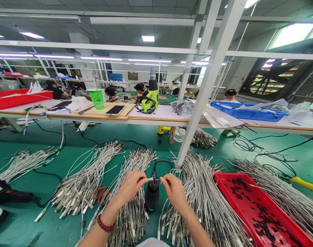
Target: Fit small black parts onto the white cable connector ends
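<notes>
My left hand (130, 187) and my right hand (174, 192) meet at the middle of the green bench, each pinched on an end of a thin white cable (153, 179). They hold it just above the nozzle of a black heat gun (151, 195) standing upright between them. A beaded bracelet sits on my left wrist. Bundles of white cables with metal plugs (84, 185) lie left and right of the hands. Red-handled scissors (101, 193) rest to the left.
A red tray (223, 181) with small black pieces stands at the right. A white slanted post (197, 113) rises behind the hands. The upper shelf carries a green heat gun (152, 96), a green cup (97, 98), a phone (115, 110) and a blue tray (249, 111). Other people work beyond.
</notes>
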Demonstrator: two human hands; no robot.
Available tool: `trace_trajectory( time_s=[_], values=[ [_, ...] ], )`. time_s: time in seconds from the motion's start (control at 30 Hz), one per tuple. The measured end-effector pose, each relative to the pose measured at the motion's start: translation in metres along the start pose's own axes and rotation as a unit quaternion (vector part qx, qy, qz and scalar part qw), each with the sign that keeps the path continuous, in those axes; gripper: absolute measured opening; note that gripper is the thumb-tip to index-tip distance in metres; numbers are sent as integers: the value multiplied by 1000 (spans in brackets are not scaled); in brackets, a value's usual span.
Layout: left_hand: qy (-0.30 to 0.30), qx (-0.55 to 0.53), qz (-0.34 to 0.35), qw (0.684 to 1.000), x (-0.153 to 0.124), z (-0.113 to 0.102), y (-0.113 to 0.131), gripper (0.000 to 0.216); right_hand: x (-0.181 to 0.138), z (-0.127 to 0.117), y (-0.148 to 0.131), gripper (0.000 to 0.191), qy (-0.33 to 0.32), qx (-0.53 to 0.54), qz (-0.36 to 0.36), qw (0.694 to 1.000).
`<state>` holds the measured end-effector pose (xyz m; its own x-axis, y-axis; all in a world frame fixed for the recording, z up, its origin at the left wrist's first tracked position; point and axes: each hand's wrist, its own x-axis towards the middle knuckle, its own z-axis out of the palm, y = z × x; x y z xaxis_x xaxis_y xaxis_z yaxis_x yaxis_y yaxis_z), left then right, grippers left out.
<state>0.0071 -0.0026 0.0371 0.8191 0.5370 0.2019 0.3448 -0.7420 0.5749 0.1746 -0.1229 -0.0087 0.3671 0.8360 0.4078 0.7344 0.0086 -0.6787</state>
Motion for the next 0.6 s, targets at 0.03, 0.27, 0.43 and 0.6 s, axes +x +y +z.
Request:
trace_trajectory(
  time_s=[0.03, 0.27, 0.43, 0.6],
  values=[
    [-1, 3, 3, 1000, 0, 0, 1, 34, -1, 0, 0, 35, -4, -3, 2, 1000],
    [1, -20, 7, 1000, 1, 2, 1, 38, 2, 2, 1, 40, -1, -28, 4, 1000],
    [27, -17, -8, 999, -4, 4, 6, 23, -2, 4, 6, 40, 28, 2, -10, 1000],
    [62, 26, -59, 996, -19, 7, 12, 10, -8, 9, 13, 21, 65, 63, -27, 996]
  ],
)
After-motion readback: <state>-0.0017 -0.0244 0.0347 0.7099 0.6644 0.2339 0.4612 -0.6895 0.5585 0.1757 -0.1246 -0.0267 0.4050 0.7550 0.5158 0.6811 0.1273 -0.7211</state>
